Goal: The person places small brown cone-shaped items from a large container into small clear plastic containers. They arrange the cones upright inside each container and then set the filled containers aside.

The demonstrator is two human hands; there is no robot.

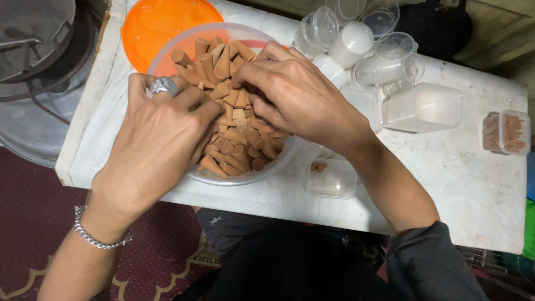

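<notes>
Head view, left to right: your left hand (pixel 159 142), ringed and braceleted, lies palm-down with fingers curled into the heap of small tan clay-coloured cones (pixel 234 131) filling the clear round plastic bowl (pixel 278 159), which sits on the white tabletop (pixel 462 184) in front of an orange plastic lid (pixel 150 22). Your right hand (pixel 301 97) arches over the pile from the far side, fingertips buried among the cones; whether either hand actually pinches one is hard to tell, since the fingertips are hidden. Just beside the bowl's right rim, a small clear rectangular tub (pixel 331 178) holds a couple of cones. Stacked clear containers (pixel 423 106) stand further right. With both wrists bearing on the bowl, it could slide toward the table's near edge, or cones could spill over the rim.
</notes>
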